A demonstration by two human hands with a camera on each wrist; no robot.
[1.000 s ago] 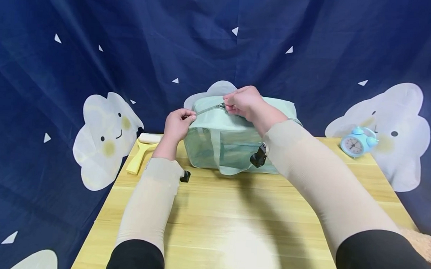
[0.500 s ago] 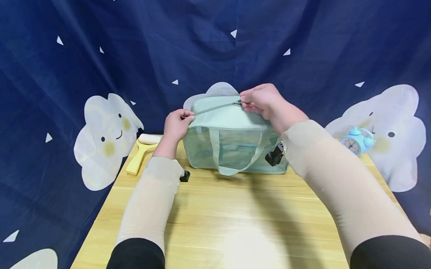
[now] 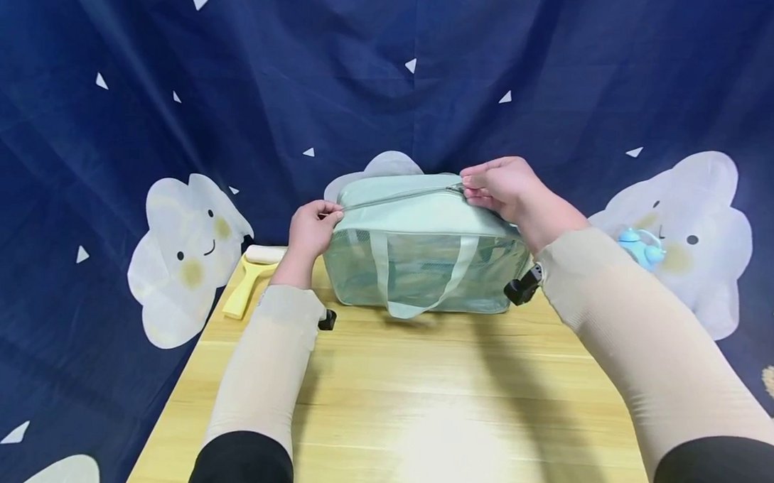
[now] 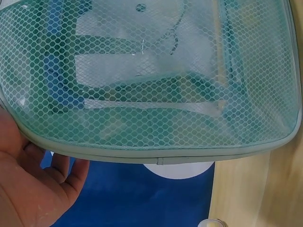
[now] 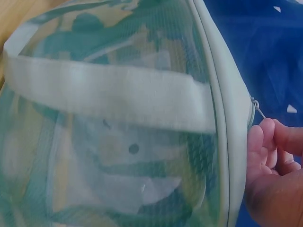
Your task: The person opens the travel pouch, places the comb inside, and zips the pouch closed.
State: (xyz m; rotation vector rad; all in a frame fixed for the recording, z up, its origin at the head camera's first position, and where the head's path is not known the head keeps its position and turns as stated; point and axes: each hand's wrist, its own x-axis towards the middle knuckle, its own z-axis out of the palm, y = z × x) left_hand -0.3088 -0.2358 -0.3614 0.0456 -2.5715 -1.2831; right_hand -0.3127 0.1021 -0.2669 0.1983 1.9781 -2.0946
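A mint-green travel bag [image 3: 400,221] with see-through sides stands at the back of the wooden table, its strap [image 3: 456,272] drooping down the front. At the bag's top left corner, my left hand [image 3: 311,228] pinches the end of the zipper. The thumb and fingers of my right hand [image 3: 504,189] pinch the metal zipper pull [image 5: 260,109], toward the right side of the top. Between the hands the zipper [image 3: 395,198] runs as a thin grey line. In the left wrist view, the bag's mesh end [image 4: 142,127] fills most of the frame.
A yellow-handled lint roller [image 3: 247,286] lies left of the bag, near my left forearm. Beyond my right arm, a light blue alarm clock [image 3: 641,249] is partly covered by the sleeve. A dark blue curtain [image 3: 368,56] with clouds hangs behind the table.
My right hand has moved right along the bag's top with the zipper pull, lengthening the zipper line behind it. My left hand has kept its hold at the corner.
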